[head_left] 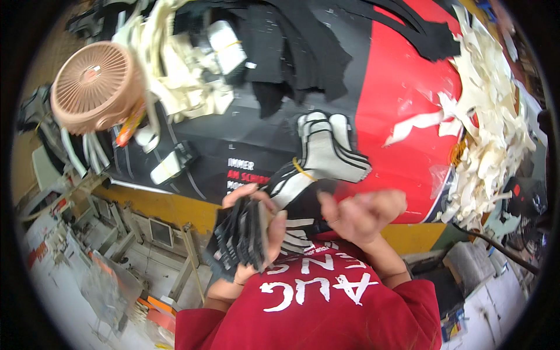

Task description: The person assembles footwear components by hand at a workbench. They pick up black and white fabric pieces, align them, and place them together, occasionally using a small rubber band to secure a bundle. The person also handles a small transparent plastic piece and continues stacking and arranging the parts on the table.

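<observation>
My left hand is closed around a thick stack of dark fabric pieces, held on edge in front of my shirt. To its right, my right hand is raised over the table's near edge, blurred by motion. Its fingers are curled in, and whether anything lies between them is hidden. Just beyond both hands lies a bundle of grey-and-black cut fabric pieces, tied with a yellow band. Several light strips show between my hands, close to the shirt.
A pink fan stands at the far left beside cream fabric strips. Black fabric pieces lie at the back. White scraps are heaped along the right side of the black-and-red table cover. A small banded bundle lies left.
</observation>
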### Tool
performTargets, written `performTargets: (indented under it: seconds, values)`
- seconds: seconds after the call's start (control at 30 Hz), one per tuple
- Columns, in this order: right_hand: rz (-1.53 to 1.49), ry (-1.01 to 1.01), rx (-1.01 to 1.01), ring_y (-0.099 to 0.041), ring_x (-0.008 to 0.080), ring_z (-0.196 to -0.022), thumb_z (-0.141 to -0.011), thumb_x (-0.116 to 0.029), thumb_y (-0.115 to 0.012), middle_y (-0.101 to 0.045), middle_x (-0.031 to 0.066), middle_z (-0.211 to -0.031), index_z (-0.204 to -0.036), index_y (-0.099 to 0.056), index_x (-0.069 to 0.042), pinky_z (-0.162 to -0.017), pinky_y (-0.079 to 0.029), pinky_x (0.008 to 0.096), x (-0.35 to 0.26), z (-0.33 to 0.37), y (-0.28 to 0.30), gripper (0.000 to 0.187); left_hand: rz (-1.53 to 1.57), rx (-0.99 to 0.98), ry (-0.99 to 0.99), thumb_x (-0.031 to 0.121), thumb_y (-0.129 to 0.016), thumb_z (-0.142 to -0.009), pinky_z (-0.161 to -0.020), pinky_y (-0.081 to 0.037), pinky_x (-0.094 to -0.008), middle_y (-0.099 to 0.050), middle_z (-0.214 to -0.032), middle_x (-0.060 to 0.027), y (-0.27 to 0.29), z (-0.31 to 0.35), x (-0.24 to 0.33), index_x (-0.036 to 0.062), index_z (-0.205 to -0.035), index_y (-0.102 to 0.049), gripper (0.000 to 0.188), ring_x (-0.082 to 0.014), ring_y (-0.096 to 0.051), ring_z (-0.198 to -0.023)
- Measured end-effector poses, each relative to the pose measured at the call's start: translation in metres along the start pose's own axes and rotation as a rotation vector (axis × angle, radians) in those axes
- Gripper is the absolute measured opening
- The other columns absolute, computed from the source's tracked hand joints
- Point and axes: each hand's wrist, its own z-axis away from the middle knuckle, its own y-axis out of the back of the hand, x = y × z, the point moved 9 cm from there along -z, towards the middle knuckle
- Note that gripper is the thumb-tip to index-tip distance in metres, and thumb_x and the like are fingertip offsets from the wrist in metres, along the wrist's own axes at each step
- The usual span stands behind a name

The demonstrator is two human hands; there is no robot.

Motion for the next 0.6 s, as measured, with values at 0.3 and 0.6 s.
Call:
performTargets:
  seconds: [0.3, 0.6]
  values:
    - [-0.338, -0.538, -0.244, -0.06, 0.0317, -0.109, -0.088, -0.013, -0.07, -0.064, 0.0177, -0.119, -0.125, -0.06, 0.003, -0.097, -0.045, 0.0387, 0.049, -0.012, -0.043, 0.041, 0.038, -0.133, -0.096, 0.001, -0.073, -0.067, -0.101, -0.045, -0.0418, -0.054, -0.123, -0.0215, 0.006, -0.01, 0.045, -0.0007, -0.147, -0.034, 0.088, -0.0375, -0.057, -0.113]
    - [-0.827, -0.841, -0.09, -0.056, 0.0237, -0.12, -0.109, -0.04, -0.032, -0.06, 0.0159, -0.129, -0.138, -0.049, 0.005, -0.105, -0.039, 0.0367, 0.086, 0.002, -0.024, 0.056, -0.44, -0.004, -0.176, 0.048, -0.077, -0.077, -0.116, -0.019, -0.0542, -0.037, -0.148, -0.0257, -0.012, -0.044, 0.052, -0.0027, -0.151, -0.026, 0.103, -0.0398, -0.033, -0.14]
